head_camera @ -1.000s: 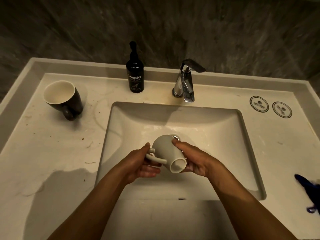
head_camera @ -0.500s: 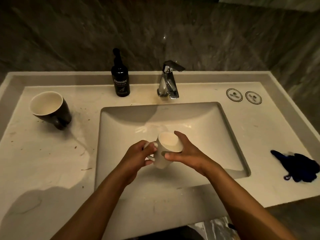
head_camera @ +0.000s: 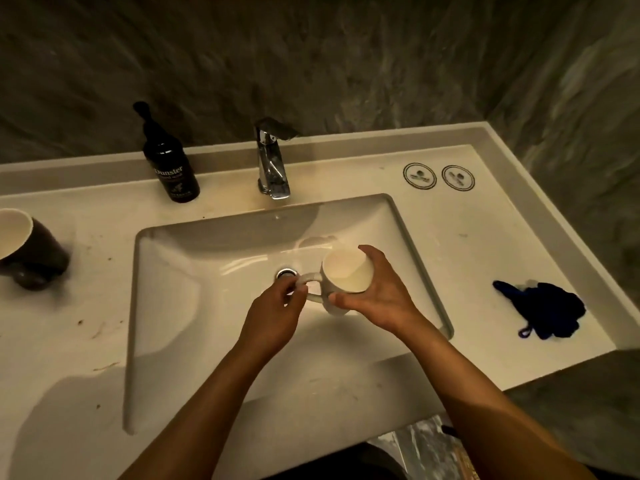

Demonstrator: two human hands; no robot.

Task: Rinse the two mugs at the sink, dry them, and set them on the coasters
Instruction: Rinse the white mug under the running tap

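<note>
Pale stone counter (head_camera: 346, 386) under a dark marbled wall, with a sunken rectangular sink (head_camera: 221, 306) at centre. We hold a light mug (head_camera: 346, 277) upright over the basin, mouth up: our left hand (head_camera: 273, 315) has its fingers pinched closed on the handle, and our right hand (head_camera: 379, 299) has fingers wrapped around the body. Tap (head_camera: 273, 161) behind the basin; we see no water running, so we judge this mug's rinse finished or paused, though wetness cannot be told. Dark mug (head_camera: 31, 251) tilted on the counter at far left, well apart from the sink, seemingly not yet rinsed. Dark blue cloth (head_camera: 543, 310) lying at right, not in use, so drying remains. Two round coasters (head_camera: 438, 176) at back right, both bare. Soap bottle (head_camera: 171, 168) left of the tap. Most of the task remains.
</note>
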